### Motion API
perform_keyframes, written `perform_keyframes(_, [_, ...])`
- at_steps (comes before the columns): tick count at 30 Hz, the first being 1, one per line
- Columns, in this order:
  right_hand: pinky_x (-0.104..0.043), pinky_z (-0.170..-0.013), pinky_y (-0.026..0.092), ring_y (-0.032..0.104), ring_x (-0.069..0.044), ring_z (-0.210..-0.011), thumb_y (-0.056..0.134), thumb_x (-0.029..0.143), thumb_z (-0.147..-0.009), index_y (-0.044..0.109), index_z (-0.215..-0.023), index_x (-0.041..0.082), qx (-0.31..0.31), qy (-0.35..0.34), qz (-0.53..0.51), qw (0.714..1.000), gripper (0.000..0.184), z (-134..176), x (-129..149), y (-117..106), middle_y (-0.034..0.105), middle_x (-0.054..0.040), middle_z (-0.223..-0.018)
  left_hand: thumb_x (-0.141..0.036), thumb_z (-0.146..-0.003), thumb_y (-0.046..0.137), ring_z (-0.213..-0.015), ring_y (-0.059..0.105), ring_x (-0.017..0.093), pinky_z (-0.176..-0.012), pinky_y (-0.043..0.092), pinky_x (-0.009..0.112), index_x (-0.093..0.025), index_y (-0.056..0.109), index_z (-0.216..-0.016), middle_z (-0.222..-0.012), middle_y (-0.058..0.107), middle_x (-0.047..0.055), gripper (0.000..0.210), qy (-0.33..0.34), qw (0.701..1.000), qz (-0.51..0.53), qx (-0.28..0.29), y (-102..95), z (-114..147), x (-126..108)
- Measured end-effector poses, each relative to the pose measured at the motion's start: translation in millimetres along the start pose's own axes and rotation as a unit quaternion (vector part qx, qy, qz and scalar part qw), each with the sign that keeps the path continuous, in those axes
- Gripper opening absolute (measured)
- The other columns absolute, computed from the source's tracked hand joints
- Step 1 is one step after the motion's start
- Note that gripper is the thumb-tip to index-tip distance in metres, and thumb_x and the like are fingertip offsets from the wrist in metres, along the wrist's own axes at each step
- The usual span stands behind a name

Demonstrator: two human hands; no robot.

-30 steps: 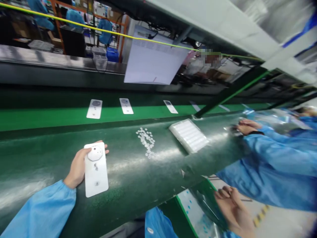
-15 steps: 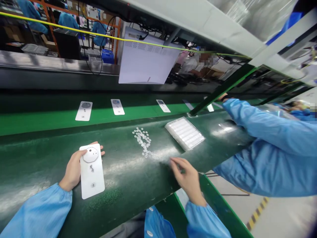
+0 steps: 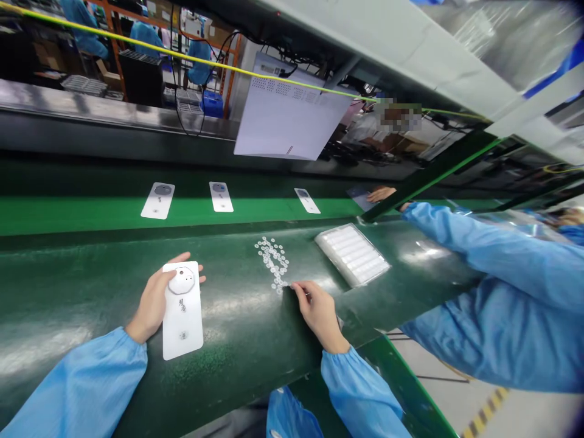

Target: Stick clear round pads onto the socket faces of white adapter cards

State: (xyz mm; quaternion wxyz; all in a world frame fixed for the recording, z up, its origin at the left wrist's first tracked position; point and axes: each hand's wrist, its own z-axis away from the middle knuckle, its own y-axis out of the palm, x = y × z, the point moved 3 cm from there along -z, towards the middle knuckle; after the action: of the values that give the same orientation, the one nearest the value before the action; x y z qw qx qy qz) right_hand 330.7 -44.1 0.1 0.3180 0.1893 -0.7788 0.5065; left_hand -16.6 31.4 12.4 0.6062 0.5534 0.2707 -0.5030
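Observation:
My left hand (image 3: 154,299) grips a white phone back panel (image 3: 182,322) over the green bench, thumb on its upper left edge and fingers behind it. The panel has rounded corners, an octagonal outline with small holes at the top, and dark printed characters below. Small whitish rings (image 3: 272,258) lie in a loose pile on the bench. At the pile's lower right edge, my right hand (image 3: 318,311) has thumb and forefinger pinched together, the tips beside the nearest rings. Anything between them is too small to make out.
A clear-covered tray of white strips (image 3: 353,252) sits right of the pile. More panels (image 3: 158,201) lie on the bright green strip behind. At right, a co-worker's hand (image 3: 382,194) touches a panel near a slanting green post (image 3: 438,173). A white screen back (image 3: 292,121) hangs above.
My right hand has moved left to the edge of the ring pile and its fingertips have closed. The co-worker's hand has come into view left of the post. The left hand still holds its panel.

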Motion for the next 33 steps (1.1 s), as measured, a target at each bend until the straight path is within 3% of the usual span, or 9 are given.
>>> perform_keyframes(3, [-0.032,-0.055,0.045,0.055,-0.019,-0.056,0.052,0.069,-0.092,0.067,-0.081,0.018,0.040,0.038,-0.060,0.997,0.055,-1,20,5,0.062,-0.0046,-0.063,-0.038,-0.090,0.064,-0.099,0.075,0.031,-0.063,0.059,0.033,-0.030,0.027,-0.157,-0.134,0.066,0.014,0.078,0.066,0.995,-0.077,-0.013,2.4,4,1])
perform_keyframes(5, [-0.028,-0.050,0.041,0.051,-0.015,-0.052,0.056,0.066,-0.091,0.065,-0.077,0.018,0.106,0.059,-0.138,0.983,0.051,-4,44,16,0.057,-0.0013,-0.059,-0.036,-0.091,0.065,-0.105,0.073,0.029,-0.078,0.059,0.036,-0.029,0.044,-0.149,-0.138,0.064,0.012,0.062,0.124,0.983,-0.136,-0.010,4.8,6,1])
perform_keyframes(8, [-0.027,-0.053,0.041,0.051,-0.015,-0.055,0.062,0.061,-0.089,0.066,-0.075,0.018,0.187,0.043,-0.200,0.961,0.046,-8,88,39,0.060,-0.0018,-0.063,-0.032,-0.088,0.070,-0.113,0.068,0.030,-0.102,0.050,0.039,-0.021,0.077,-0.107,-0.120,0.074,0.010,0.024,0.181,0.957,-0.227,-0.008,7.8,9,2])
perform_keyframes(10, [-0.028,-0.057,0.043,0.056,-0.017,-0.062,0.063,0.057,-0.090,0.069,-0.078,0.017,0.215,0.015,-0.192,0.957,0.041,-9,113,56,0.066,-0.0043,-0.070,-0.031,-0.082,0.076,-0.106,0.070,0.031,-0.102,0.048,0.040,-0.022,0.082,-0.091,-0.104,0.078,0.010,0.014,0.185,0.948,-0.260,-0.002,8.9,10,4])
perform_keyframes(14, [-0.029,-0.060,0.046,0.060,-0.019,-0.069,0.061,0.052,-0.092,0.073,-0.083,0.018,0.276,-0.020,-0.178,0.944,0.037,-5,142,84,0.072,-0.0065,-0.079,-0.035,-0.076,0.084,-0.091,0.072,0.030,-0.091,0.052,0.039,-0.024,0.084,-0.093,-0.095,0.080,0.008,0.020,0.189,0.941,-0.278,0.049,11.8,13,8])
perform_keyframes(20, [-0.028,-0.054,0.044,0.058,-0.019,-0.064,0.067,0.057,-0.087,0.073,-0.077,0.019,0.295,-0.008,-0.221,0.930,0.040,-7,150,90,0.068,-0.0056,-0.070,-0.034,-0.084,0.077,-0.088,0.073,0.028,-0.087,0.052,0.037,-0.025,0.084,-0.089,-0.092,0.081,0.006,0.012,0.190,0.951,-0.237,0.057,12.3,15,8])
perform_keyframes(24, [-0.025,-0.042,0.027,0.039,-0.010,-0.047,0.073,0.065,-0.079,0.070,-0.071,0.017,0.341,0.078,-0.255,0.902,0.049,-6,145,92,0.052,0.0015,-0.053,-0.035,-0.085,0.076,-0.085,0.072,0.026,-0.080,0.052,0.035,-0.027,0.085,-0.091,-0.093,0.081,0.006,0.013,0.203,0.947,-0.240,0.061,11.1,15,10])
perform_keyframes(27, [-0.024,-0.042,0.022,0.031,-0.007,-0.044,0.076,0.067,-0.074,0.070,-0.072,0.015,0.382,0.134,-0.279,0.871,0.052,-3,143,95,0.044,0.0054,-0.050,-0.037,-0.086,0.076,-0.081,0.071,0.025,-0.074,0.051,0.034,-0.027,0.085,-0.090,-0.090,0.080,0.006,0.014,0.214,0.942,-0.254,0.057,9.8,14,11])
perform_keyframes(33, [-0.023,-0.042,0.020,0.030,-0.006,-0.045,0.083,0.063,-0.068,0.071,-0.075,0.015,0.378,0.154,-0.313,0.857,0.050,1,144,95,0.047,0.0053,-0.054,-0.037,-0.085,0.077,-0.080,0.070,0.025,-0.071,0.050,0.033,-0.027,0.084,-0.090,-0.087,0.080,0.006,0.013,0.205,0.943,-0.252,0.068,10.7,13,11])
